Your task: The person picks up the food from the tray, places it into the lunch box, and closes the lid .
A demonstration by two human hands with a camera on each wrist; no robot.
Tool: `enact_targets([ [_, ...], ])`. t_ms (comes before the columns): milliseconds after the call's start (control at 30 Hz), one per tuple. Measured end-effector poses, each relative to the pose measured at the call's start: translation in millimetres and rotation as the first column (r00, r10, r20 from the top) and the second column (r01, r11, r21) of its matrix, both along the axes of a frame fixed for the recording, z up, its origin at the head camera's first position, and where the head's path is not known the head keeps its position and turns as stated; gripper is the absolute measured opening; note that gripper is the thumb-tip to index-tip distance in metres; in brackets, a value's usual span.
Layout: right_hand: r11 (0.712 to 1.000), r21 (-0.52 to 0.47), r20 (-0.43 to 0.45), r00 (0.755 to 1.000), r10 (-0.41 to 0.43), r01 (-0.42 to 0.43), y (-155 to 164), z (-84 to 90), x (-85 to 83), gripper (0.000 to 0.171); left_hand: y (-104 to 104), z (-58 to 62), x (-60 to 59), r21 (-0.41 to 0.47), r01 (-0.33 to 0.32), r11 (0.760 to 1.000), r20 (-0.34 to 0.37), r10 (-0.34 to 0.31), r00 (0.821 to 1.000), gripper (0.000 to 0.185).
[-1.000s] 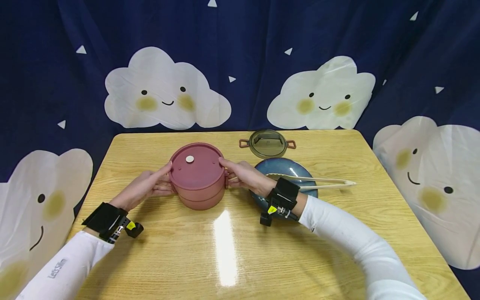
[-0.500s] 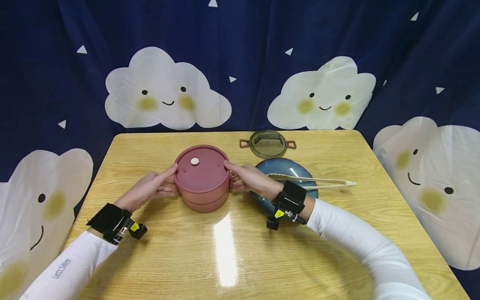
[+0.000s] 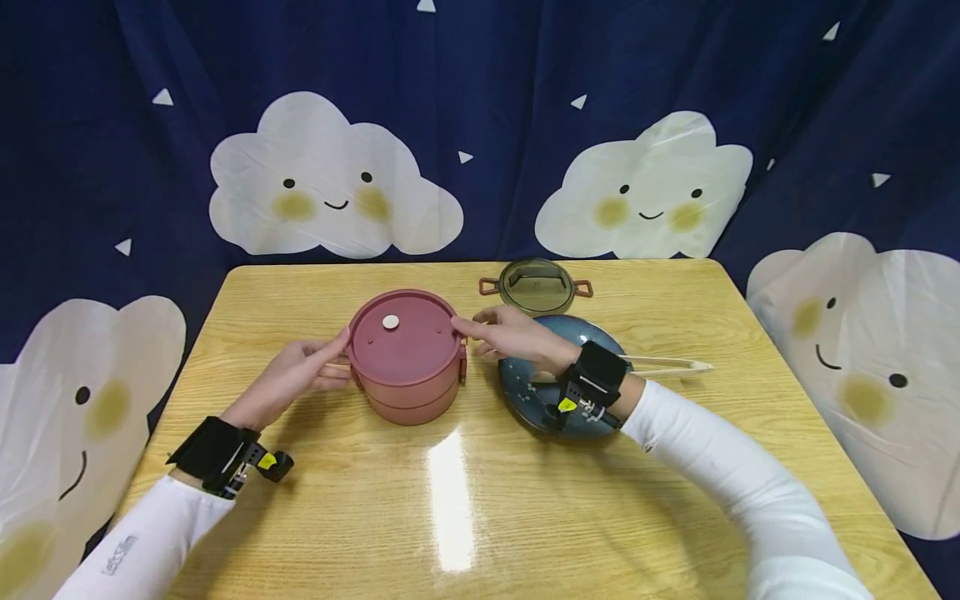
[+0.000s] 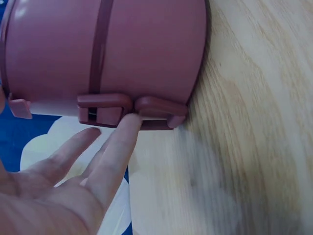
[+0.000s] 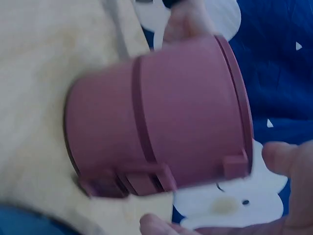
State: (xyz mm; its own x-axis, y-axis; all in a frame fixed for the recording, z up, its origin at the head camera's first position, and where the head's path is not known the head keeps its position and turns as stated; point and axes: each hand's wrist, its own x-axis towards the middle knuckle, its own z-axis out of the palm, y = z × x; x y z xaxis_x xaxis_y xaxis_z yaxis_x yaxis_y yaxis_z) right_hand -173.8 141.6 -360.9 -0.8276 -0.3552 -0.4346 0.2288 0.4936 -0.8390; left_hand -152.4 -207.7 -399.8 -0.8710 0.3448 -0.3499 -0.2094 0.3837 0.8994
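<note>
A round dusty-red two-tier lunch box point(image 3: 405, 350) stands upright on the table, its lid point(image 3: 408, 333) on, with a white button on top. My left hand point(image 3: 300, 375) is at its left side, the thumb at the lid's rim. In the left wrist view its fingers are nearly straight, one fingertip right at the side handles point(image 4: 159, 110). My right hand point(image 3: 517, 337) is on the right, its thumb tip close to the lid's rim. The right wrist view shows that hand's fingers spread, apart from the side clasp point(image 5: 146, 178).
A blue round dish point(image 3: 540, 408) stands right of the lunch box, partly under my right forearm. Pale tongs point(image 3: 671, 365) lie across it. Behind is a glass-lidded pan point(image 3: 536, 287) with two reddish side handles. A dark blue cloud-print curtain point(image 3: 495, 100) hangs behind the table.
The lunch box has slid slightly right and toward me, then stopped. My right hand's fingers have since come away from its side and lifted; the left hand stays beside it.
</note>
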Motion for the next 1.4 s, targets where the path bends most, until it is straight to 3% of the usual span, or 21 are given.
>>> enact_targets([
  [133, 0.997, 0.052, -0.063, 0.996, 0.063, -0.060, 13.2, 7.5, -17.2, 0.069, -0.6, 0.8, 4.3, 0.038, -0.072, 0.997, -0.065, 0.075, 0.995, 0.075],
  [233, 0.985, 0.126, -0.159, 0.977, 0.141, -0.121, 23.1, 11.6, -33.3, 0.064, -1.0, 2.2, 7.3, 0.087, -0.119, 0.989, -0.123, 0.129, 0.984, 0.069],
  [400, 0.942, 0.297, -0.309, 0.917, 0.252, -0.159, 38.0, 14.0, -61.6, 0.053, -1.0, 2.5, 9.4, 0.220, -0.150, 0.964, -0.165, 0.188, 0.968, 0.061],
  [567, 0.902, 0.395, -0.385, 0.861, 0.332, -0.171, 51.9, 14.4, -86.5, 0.054, -0.1, 0.6, 7.8, 0.378, -0.144, 0.915, -0.147, 0.213, 0.966, 0.051],
  [767, 0.858, 0.487, -0.431, 0.810, 0.398, -0.163, 68.2, 7.5, -115.4, 0.058, 0.1, -0.2, 5.8, 0.427, -0.149, 0.892, -0.164, 0.239, 0.957, 0.039],
  [900, 0.799, 0.576, -0.456, 0.744, 0.489, -0.173, 77.8, -4.7, -136.5, 0.056, -0.9, -1.4, 5.6, 0.446, -0.142, 0.884, -0.155, 0.233, 0.960, 0.033],
  [967, 0.774, 0.610, -0.455, 0.724, 0.518, -0.170, 82.4, -11.3, -145.3, 0.055, -1.3, -2.2, 5.5, 0.445, -0.144, 0.884, -0.149, 0.232, 0.961, 0.033],
  [1033, 0.757, 0.633, -0.450, 0.718, 0.531, -0.164, 87.2, -17.6, -152.5, 0.053, -1.2, -2.4, 5.3, 0.439, -0.146, 0.887, -0.148, 0.232, 0.961, 0.033],
  [1267, 0.735, 0.663, -0.431, 0.732, 0.528, -0.139, 100.2, -32.7, -159.7, 0.049, 0.4, -1.1, 4.4, 0.419, -0.150, 0.895, -0.151, 0.232, 0.961, 0.037],
  [1400, 0.732, 0.670, -0.448, 0.720, 0.530, -0.122, 102.9, -39.5, -159.3, 0.043, 0.1, -0.5, 4.5, 0.413, -0.151, 0.898, -0.150, 0.231, 0.961, 0.037],
])
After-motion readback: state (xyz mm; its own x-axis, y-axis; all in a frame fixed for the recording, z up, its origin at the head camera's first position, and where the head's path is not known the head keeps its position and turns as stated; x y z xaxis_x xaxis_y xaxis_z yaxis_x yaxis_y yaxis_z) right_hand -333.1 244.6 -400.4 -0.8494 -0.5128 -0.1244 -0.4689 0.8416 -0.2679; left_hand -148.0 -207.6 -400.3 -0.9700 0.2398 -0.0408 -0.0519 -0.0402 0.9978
